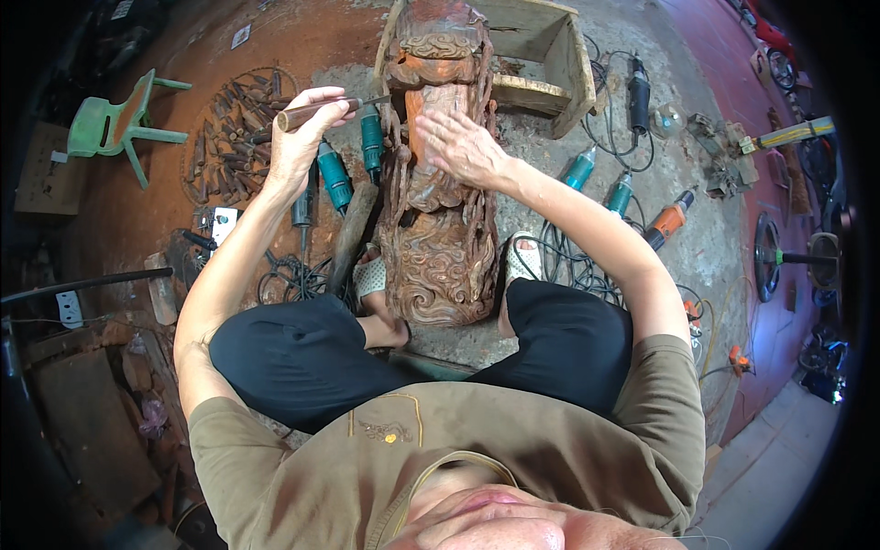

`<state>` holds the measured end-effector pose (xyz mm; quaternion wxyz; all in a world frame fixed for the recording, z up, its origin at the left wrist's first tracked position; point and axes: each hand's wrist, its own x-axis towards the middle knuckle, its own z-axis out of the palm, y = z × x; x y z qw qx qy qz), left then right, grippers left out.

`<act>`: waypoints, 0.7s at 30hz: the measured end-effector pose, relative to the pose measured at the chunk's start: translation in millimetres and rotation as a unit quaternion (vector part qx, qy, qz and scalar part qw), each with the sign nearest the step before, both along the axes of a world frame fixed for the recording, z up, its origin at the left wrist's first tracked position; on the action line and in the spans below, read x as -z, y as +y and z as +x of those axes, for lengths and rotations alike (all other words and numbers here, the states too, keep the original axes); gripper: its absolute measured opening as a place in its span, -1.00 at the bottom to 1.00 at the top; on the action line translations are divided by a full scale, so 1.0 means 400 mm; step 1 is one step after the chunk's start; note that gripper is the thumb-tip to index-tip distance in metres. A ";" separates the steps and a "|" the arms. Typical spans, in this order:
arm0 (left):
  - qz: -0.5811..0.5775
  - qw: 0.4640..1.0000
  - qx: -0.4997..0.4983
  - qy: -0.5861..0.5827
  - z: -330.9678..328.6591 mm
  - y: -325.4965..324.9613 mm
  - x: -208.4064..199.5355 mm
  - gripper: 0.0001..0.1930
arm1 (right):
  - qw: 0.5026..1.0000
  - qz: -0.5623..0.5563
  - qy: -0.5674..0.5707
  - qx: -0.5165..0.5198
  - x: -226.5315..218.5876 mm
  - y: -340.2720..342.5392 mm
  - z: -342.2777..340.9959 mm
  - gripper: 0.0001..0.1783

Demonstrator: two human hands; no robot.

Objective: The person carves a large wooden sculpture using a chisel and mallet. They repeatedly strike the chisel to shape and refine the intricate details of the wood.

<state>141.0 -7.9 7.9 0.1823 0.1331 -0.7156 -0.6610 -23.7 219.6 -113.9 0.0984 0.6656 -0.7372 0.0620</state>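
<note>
Between my knees stands a long, reddish-brown carved wooden piece (445,266), its surface cut with swirls and scrolls. My left hand (307,142) is closed round the wooden handle of a carving chisel (298,117), held at the left of the carving. The chisel's thin blade points right, toward the wood; whether its tip touches cannot be made out. On the carving's upper part, my right hand (463,154) lies with its fingers stretched out and holds nothing. Its fingertips reach over a smooth, orange-toned stretch of the wood.
A pale wooden frame (550,55) stands behind the carving. Teal power tools (335,179) with cables lie on both sides; an orange one (669,218) is at right. A pile of wooden-handled chisels (243,133) and a green chair (124,128) are at left.
</note>
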 end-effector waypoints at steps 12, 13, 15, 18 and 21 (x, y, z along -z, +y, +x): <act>-0.106 0.989 0.104 0.016 -0.137 0.038 0.091 -0.77 | 0.980 -0.178 -0.075 0.048 -0.064 0.078 -0.061 -0.62; -0.113 0.987 0.109 0.038 -0.146 0.040 0.102 -0.78 | 0.982 -0.162 -0.084 0.049 -0.057 0.081 -0.063 -0.56; -0.184 0.973 0.125 0.063 -0.155 0.038 0.110 -0.80 | 0.980 -0.165 -0.101 0.047 -0.051 0.083 -0.065 -0.56; -0.324 0.931 0.155 0.062 -0.156 0.034 0.104 -0.81 | 0.979 -0.162 -0.114 0.047 -0.049 0.086 -0.063 -0.57; -0.397 0.898 0.177 0.068 -0.145 0.046 0.089 -0.78 | 0.981 -0.151 -0.108 0.050 -0.048 0.090 -0.068 -0.57</act>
